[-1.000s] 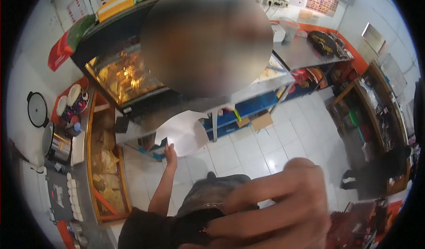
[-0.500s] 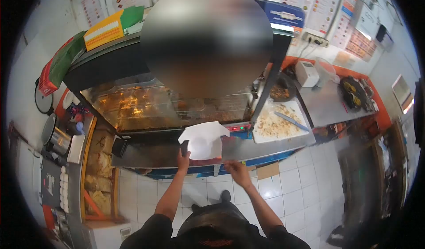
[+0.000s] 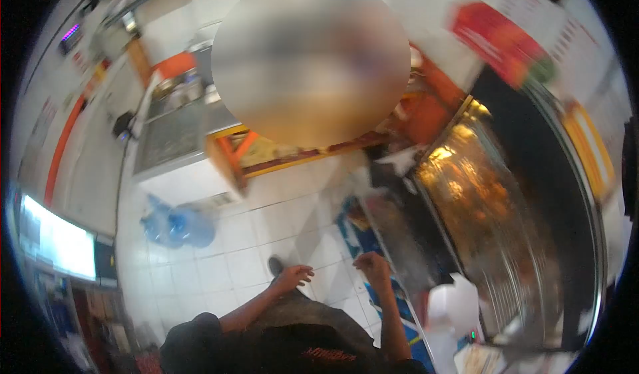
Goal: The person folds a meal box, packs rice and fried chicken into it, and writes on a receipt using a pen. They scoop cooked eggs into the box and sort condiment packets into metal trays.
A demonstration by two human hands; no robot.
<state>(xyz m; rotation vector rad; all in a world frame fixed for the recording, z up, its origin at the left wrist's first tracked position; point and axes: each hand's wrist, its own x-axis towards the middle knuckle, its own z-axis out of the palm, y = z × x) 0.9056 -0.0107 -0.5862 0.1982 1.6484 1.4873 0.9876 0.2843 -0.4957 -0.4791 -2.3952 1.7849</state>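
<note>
My left hand (image 3: 296,279) is held low in front of my body, over the tiled floor. Its fingers are apart and nothing is in them. To the right, by the edge of the steel counter, is my right hand (image 3: 374,267), fingers loosely bent, with nothing visible in it. Neither hand touches the other. A white folded-open paper box (image 3: 454,305) stands on the counter ledge (image 3: 406,241), apart from both hands. Beside it rises the lit glass display case (image 3: 466,174), whose contents are blurred.
Blue water bottles (image 3: 178,227) stand on the floor (image 3: 266,221) at the left, by a white cabinet (image 3: 180,194). An orange and yellow wooden rack (image 3: 293,164) lies ahead. The white cutting board (image 3: 479,361) shows at the bottom right. A blurred oval covers the upper middle.
The view has swung left, so the counter and display case now lie on my right. My left hand has let go of the white box, which now stands on the counter.
</note>
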